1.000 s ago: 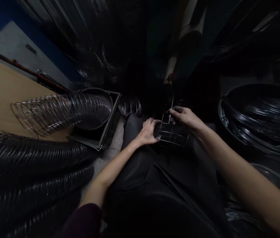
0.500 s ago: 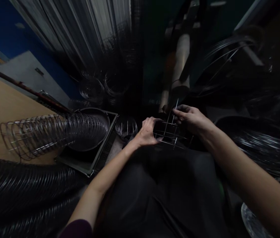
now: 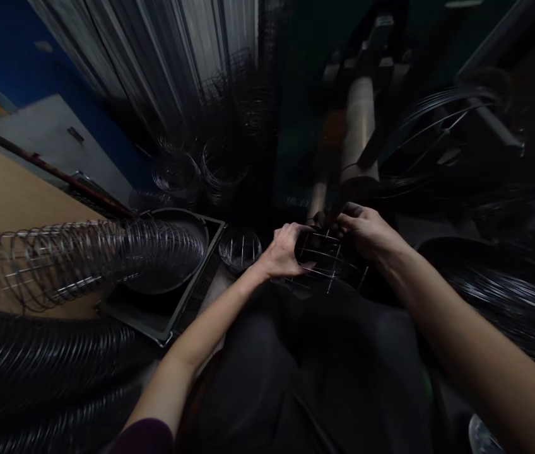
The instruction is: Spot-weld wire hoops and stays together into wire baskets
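Observation:
My left hand (image 3: 284,251) is curled around the near left side of a round wire frame (image 3: 317,255), its thumb and fingers gripping the thin rings. Close by, my right hand (image 3: 362,228) is closed in a pinch at the frame's far right. A straight thin wire rod (image 3: 334,268) crosses the rings and runs up to those fingertips; its upper end is hidden there. Just beyond both hands are the lower tips of a machine with a thick pale metal cylinder (image 3: 361,120). Deep shadow hides the frame's far side.
At left, a long wire coil cage (image 3: 92,258) leans over a dark bowl in a green-edged crate (image 3: 168,334). A smaller wire basket (image 3: 240,249) stands left of my hand. Wire coils (image 3: 175,170) lie farther back, and bundled wire (image 3: 504,284) is at right.
The rod, which stood up past my right fingertips, now lies lower against the rings. My right hand has shifted slightly, and the left keeps its grip. The view has moved a little.

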`<control>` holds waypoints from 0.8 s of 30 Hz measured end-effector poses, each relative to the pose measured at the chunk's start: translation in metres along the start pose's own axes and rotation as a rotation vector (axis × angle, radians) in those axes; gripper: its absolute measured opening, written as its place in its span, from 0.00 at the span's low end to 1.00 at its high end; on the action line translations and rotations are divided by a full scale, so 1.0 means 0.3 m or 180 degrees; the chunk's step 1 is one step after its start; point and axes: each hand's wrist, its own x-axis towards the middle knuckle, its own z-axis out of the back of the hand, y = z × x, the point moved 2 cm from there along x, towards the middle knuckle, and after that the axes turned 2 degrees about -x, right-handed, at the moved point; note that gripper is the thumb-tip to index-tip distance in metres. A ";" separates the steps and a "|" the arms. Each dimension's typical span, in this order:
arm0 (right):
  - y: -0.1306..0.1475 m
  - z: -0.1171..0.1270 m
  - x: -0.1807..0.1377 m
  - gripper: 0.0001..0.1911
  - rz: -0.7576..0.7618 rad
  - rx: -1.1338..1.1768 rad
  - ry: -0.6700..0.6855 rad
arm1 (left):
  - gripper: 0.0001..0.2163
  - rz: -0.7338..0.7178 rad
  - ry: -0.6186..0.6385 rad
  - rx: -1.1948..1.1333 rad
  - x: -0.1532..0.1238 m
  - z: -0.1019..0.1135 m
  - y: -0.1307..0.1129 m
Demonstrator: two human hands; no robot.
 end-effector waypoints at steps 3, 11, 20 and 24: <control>0.005 -0.003 0.007 0.22 0.0011 -0.0019 -0.0070 | 0.29 -0.0006 -0.0053 -0.0072 0.007 0.006 0.007; 0.017 -0.006 0.028 0.23 0.0020 -0.0014 -0.0228 | 0.28 -0.0022 -0.0145 -0.0129 0.033 0.009 0.031; 0.003 -0.010 0.059 0.17 0.0107 -0.0149 -0.0218 | 0.28 -0.0006 -0.0052 -0.0044 0.055 0.034 0.040; -0.004 -0.026 0.055 0.11 0.0236 -0.0115 -0.0182 | 0.26 0.0048 0.0001 -0.0205 0.049 0.047 0.027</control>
